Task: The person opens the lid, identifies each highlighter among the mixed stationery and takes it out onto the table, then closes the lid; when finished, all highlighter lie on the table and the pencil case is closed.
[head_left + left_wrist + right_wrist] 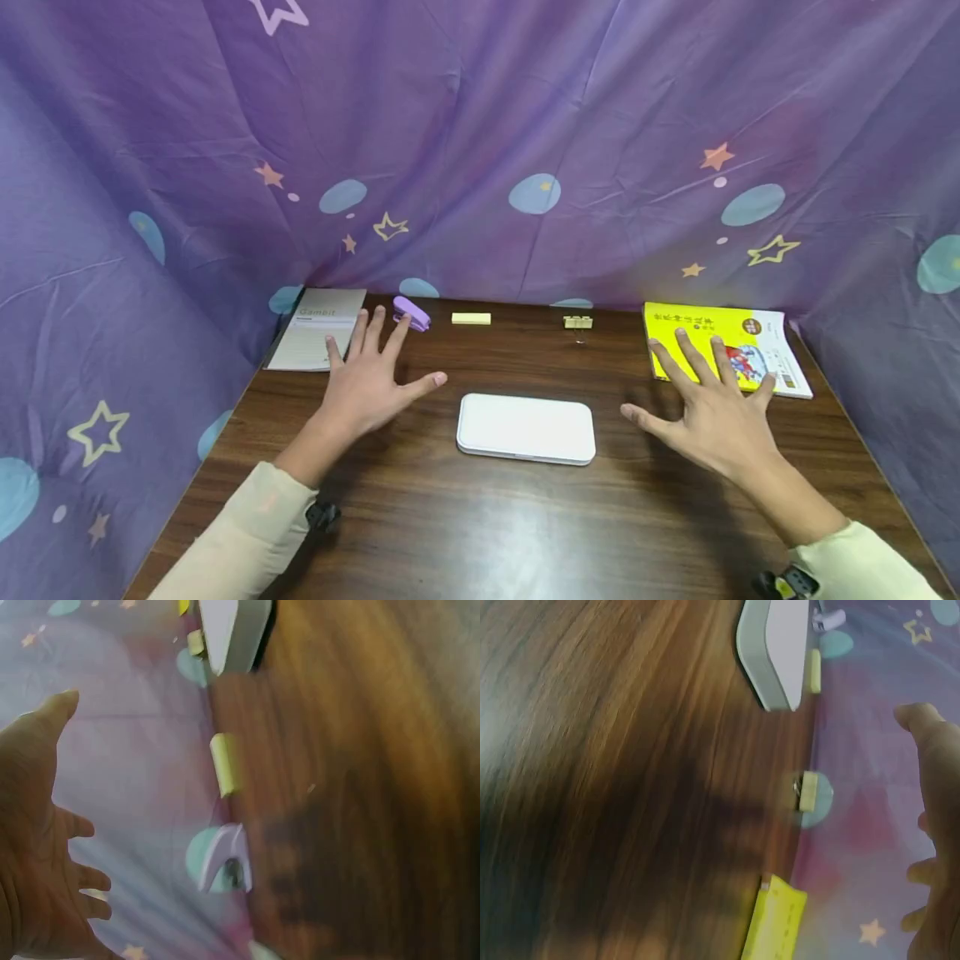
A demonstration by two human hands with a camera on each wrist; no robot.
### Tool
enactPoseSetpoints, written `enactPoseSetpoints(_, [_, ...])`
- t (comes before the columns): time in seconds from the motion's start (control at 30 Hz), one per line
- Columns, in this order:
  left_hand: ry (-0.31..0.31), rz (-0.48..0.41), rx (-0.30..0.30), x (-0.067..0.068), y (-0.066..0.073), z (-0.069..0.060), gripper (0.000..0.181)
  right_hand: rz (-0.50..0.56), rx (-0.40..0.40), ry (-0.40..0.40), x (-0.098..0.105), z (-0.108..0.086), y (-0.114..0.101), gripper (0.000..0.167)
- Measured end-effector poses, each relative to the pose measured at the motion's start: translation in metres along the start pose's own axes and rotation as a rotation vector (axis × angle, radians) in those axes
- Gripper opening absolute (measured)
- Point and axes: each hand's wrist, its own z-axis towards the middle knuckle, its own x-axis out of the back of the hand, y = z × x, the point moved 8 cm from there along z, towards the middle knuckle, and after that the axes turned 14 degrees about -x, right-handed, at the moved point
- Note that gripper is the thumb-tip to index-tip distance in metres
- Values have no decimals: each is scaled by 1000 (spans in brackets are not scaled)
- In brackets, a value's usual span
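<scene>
A white case with rounded corners (526, 429) lies on the wooden table between the two hands. My left hand (362, 387) is held above the table with fingers spread, holding nothing, near the grey notebook (315, 333) and the purple stapler (412, 314). Over the table by the yellow book (701, 333), my right hand (720, 421) also has its fingers spread and grips nothing; it hides part of the book's lower edge. The left wrist view shows the left hand (45, 847) beside the stapler (226, 859); the right hand (941, 825) appears at the right wrist view's edge.
Along the table's back edge lie a pale yellow block (471, 318) and a yellow binder clip (577, 322). A purple curtain (480, 150) with stars and ovals stands behind and at both sides of the brown table (480, 533).
</scene>
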Motion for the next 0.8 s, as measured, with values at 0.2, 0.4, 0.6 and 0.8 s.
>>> enactPoseSetpoints(0.2, [-33,-3,-85,-30,23,2,124,-3,86,9,-8,2,-31,111])
enactPoseSetpoints(0.4, [-108,-4,-154,-59,43,-1,127,6,156,1,-23,4,-58,108])
enactPoseSetpoints(0.6, [-180,23,-202,-82,57,-8,129,4,229,-31,-42,-1,-81,108])
enactPoseSetpoints(0.8, [-187,22,-238,-94,63,-12,131,10,288,-50,-60,-7,-95,109])
